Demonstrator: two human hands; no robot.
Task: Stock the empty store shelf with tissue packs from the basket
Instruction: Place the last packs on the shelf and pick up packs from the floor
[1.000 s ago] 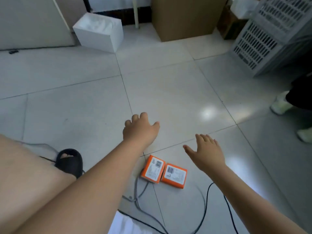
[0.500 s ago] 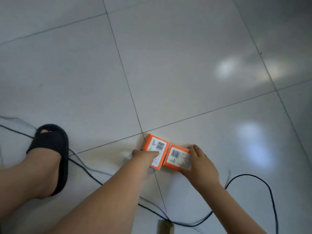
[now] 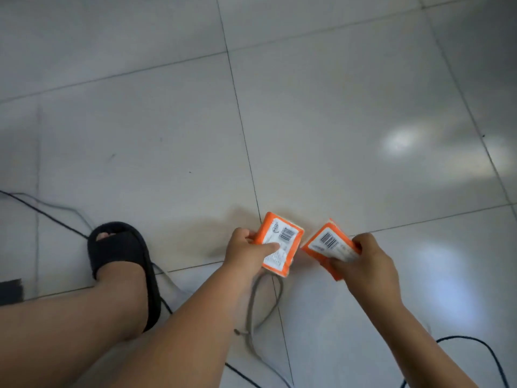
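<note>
Two orange tissue packs with white barcode labels are held just above the tiled floor. My left hand [image 3: 246,254] grips the left tissue pack [image 3: 282,240], thumb across its label. My right hand [image 3: 369,264] grips the right tissue pack [image 3: 328,243] by its near end, tilted. The two packs almost touch at their inner corners. No basket or shelf is in view.
My foot in a black slipper [image 3: 123,259] stands on the floor at the left. A grey cable [image 3: 251,303] loops under my left wrist, and black cables [image 3: 475,343] run along the floor at the lower right and far left. Pale tiles [image 3: 335,121] stretch ahead.
Both hands went down to the two packs lying on the floor, closed on them, and lifted them apart. The view has tipped down toward the floor.
</note>
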